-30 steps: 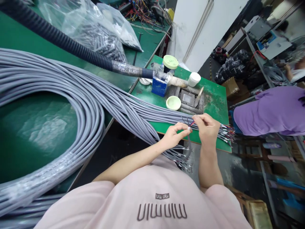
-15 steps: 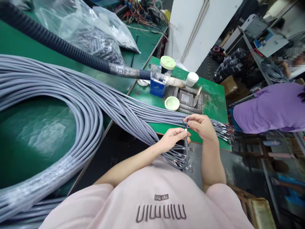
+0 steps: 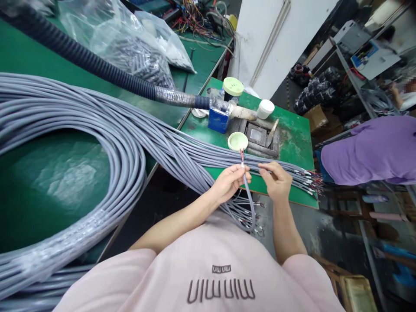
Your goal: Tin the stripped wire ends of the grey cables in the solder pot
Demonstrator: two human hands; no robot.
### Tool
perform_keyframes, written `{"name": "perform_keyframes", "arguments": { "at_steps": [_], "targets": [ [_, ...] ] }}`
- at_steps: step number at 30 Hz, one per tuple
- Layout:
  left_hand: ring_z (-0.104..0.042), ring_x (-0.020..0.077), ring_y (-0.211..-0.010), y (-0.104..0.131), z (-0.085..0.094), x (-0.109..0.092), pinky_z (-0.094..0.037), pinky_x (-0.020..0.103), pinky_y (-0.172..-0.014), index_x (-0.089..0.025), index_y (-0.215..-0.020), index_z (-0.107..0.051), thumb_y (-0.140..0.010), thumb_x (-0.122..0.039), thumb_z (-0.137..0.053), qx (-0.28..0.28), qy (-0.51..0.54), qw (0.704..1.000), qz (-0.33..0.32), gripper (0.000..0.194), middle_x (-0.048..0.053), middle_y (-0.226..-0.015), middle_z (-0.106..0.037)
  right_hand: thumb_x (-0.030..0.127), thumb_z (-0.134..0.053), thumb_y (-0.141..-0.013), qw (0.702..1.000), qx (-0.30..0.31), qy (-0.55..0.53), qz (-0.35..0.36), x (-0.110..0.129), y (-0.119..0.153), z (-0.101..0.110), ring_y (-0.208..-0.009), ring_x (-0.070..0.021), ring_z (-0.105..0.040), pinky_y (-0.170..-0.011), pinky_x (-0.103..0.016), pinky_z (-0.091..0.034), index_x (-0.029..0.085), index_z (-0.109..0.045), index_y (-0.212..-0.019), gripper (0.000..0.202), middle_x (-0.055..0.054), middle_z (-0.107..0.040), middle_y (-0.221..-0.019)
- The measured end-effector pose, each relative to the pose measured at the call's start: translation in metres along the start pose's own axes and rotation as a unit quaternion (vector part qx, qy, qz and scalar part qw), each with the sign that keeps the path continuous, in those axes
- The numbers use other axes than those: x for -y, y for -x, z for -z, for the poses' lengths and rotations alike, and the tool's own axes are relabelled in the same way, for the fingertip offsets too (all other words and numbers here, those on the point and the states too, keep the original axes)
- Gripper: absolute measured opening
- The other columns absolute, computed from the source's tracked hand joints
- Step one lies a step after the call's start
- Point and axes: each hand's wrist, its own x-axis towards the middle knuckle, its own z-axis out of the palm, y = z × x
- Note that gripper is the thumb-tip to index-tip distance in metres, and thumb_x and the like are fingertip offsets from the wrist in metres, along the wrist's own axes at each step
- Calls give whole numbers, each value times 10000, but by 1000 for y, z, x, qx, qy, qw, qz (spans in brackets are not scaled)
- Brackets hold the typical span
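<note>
My left hand (image 3: 230, 182) pinches a grey cable (image 3: 249, 197) just below its white end band. Thin coloured wires (image 3: 242, 155) fan out of the cable's tip, over the near rim of a shallow pale-green dish (image 3: 237, 141). A short way to the right, my right hand (image 3: 276, 177) is apart from that cable, thumb and fingers bent with a gap between them and nothing visible in them. Beneath both hands runs a thick bundle of grey cables (image 3: 208, 154), its stripped ends (image 3: 308, 180) lying at the right edge of the green bench.
A square metal pot (image 3: 258, 134) with a flat stick stands behind the dish, by a white tub (image 3: 265, 108) and a blue box (image 3: 218, 120) under a black corrugated hose (image 3: 107, 71). Coiled cables (image 3: 126, 160) cover the left table. A person in purple (image 3: 367, 149) is at right.
My left hand has moved the cable end left and up, toward the dish. My right hand has let go of the wires and drawn away from them. The view has shifted slightly.
</note>
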Motion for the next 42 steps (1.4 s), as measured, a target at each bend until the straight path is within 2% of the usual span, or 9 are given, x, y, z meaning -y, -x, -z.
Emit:
{"name": "perform_keyframes", "arguments": {
  "at_steps": [5, 8, 11, 13, 16, 18, 21, 26, 42],
  "targets": [
    [-596, 69, -578, -2, -2, -5, -485, 176, -578, -131, -846, -671, -714, -344, -798, 11, 35, 999, -6, 281, -6, -690, -660, 190, -635, -844, 960, 113, 129, 220, 3, 14, -5, -1203, -262, -555, -993, -490, -473, 370, -655, -1188, 389, -34, -634, -1284],
    [-591, 74, -578, 0, -6, -7, -475, 184, -564, -136, -821, -664, -735, -403, -771, 3, -20, 1000, -23, 301, 2, -707, -664, 278, -661, -845, 952, 114, 127, 253, 3, 10, -8, -1254, -270, -527, -999, -500, -484, 394, -641, -1195, 369, -15, -639, -1289],
    [-655, 122, -682, 4, -5, -19, -523, 250, -713, -153, -901, -689, -778, -420, -729, -33, -176, 975, -132, 297, 23, -741, -703, 288, -595, -895, 971, 48, 85, 217, 3, -8, -2, -1200, -266, -575, -990, -508, -492, 351, -627, -1226, 338, -37, -695, -1178],
    [-678, 149, -763, 6, -1, -33, -521, 286, -800, -163, -941, -700, -803, -387, -707, -76, -302, 920, -238, 263, 36, -786, -727, 279, -530, -932, 983, -19, 71, 166, 3, -25, 5, -1134, -253, -612, -976, -494, -499, 307, -644, -1198, 291, -55, -707, -1123],
    [-665, 153, -782, 3, 13, -55, -506, 288, -806, -171, -886, -712, -833, -341, -669, -144, -460, 799, -359, 183, 34, -817, -730, 317, -477, -960, 989, -68, 71, 107, -1, -54, 10, -1022, -230, -655, -932, -450, -518, 264, -678, -1095, 247, -57, -718, -1024],
    [-651, 151, -767, -3, 25, -64, -499, 287, -786, -177, -857, -713, -855, -327, -633, -173, -527, 737, -386, 170, 28, -811, -725, 344, -485, -957, 990, -64, 74, 105, -5, -71, 7, -959, -220, -669, -899, -421, -526, 251, -688, -1029, 234, -47, -729, -944],
    [-635, 157, -742, -13, 44, -65, -490, 294, -759, -186, -829, -706, -868, -327, -606, -202, -574, 691, -390, 177, 22, -786, -713, 355, -501, -951, 988, -28, 94, 120, -11, -90, -5, -919, -209, -670, -875, -389, -524, 242, -690, -973, 221, -39, -738, -877],
    [-631, 168, -755, -22, 57, -57, -471, 305, -758, -192, -826, -697, -887, -360, -577, -200, -614, 668, -371, 216, 34, -809, -715, 368, -490, -954, 984, 42, 122, 120, -20, -112, -23, -920, -204, -661, -906, -386, -495, 244, -681, -961, 228, -23, -746, -865],
    [-609, 166, -738, -21, 54, -59, -378, 309, -756, -204, -849, -705, -905, -390, -544, -183, -642, 659, -347, 252, 21, -768, -706, 344, -524, -908, 964, 169, 171, 111, -41, -136, -49, -902, -221, -607, -835, -368, -481, 268, -698, -918, 190, -9, -732, -837]
  ]
}}
